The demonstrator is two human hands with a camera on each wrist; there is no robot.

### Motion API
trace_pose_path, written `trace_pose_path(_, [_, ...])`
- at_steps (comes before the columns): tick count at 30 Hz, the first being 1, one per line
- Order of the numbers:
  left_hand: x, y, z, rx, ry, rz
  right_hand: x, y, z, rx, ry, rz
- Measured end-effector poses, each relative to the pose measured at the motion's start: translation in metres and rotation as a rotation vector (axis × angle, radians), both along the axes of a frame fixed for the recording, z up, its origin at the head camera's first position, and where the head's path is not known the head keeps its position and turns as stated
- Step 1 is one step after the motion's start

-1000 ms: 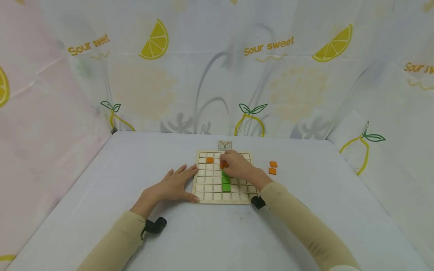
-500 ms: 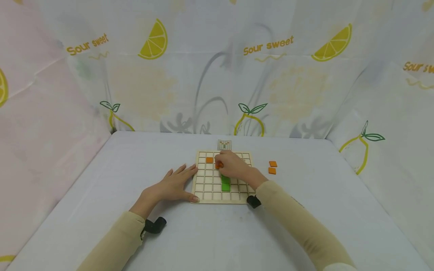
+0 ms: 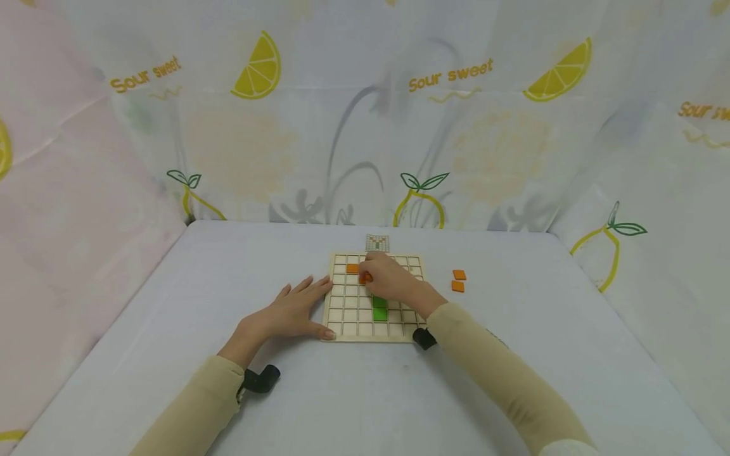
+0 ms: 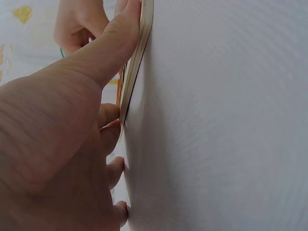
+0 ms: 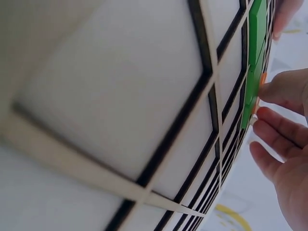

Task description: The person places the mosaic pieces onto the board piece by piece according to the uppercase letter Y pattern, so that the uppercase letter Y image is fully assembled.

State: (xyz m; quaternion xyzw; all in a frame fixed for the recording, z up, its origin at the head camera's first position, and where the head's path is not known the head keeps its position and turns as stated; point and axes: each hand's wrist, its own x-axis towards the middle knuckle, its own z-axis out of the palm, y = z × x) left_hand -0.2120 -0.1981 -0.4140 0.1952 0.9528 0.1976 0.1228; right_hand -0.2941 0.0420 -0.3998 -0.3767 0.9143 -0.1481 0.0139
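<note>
A wooden grid board (image 3: 365, 339) lies flat on the white table. My left hand (image 3: 291, 312) rests at its left edge, fingers spread and thumb at the near left corner. Over the board's upper middle, my right hand (image 3: 392, 280) pinches an orange square tile (image 3: 365, 278) between thumb and fingers. That tile is low against the grid, partly covered by the fingers. Another orange tile (image 3: 352, 268) sits in a cell just up and left of it. Green tiles (image 3: 379, 313) stand in a column below the right hand; the right wrist view shows the green tiles (image 5: 258, 29) beside the fingertips.
Two loose orange tiles, an upper one (image 3: 459, 275) and a lower one (image 3: 458, 287), lie on the table right of the board. A small card with a coloured grid pattern (image 3: 377, 242) lies beyond the far edge. Printed cloth walls (image 3: 365, 139) enclose the table.
My right hand has moved slightly left with the orange tile, from above the green column to beside the orange tile on the board. The left hand has stayed in place.
</note>
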Motion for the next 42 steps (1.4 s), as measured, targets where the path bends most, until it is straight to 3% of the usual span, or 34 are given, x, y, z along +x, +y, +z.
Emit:
trace_pose_path(21, [-0.002, 0.0, -0.003, -0.001, 0.007, 0.0, 0.003, 0.006, 0.002, 0.024, 0.029, -0.006])
trace_pose_path(35, [-0.001, -0.001, -0.003, 0.005, 0.008, 0.002, 0.002, 0.01, 0.004, 0.103, 0.04, -0.004])
trace_pose_path(42, [-0.001, 0.0, -0.003, 0.0, 0.018, 0.0, 0.005, 0.019, 0.008, 0.056, 0.051, -0.001])
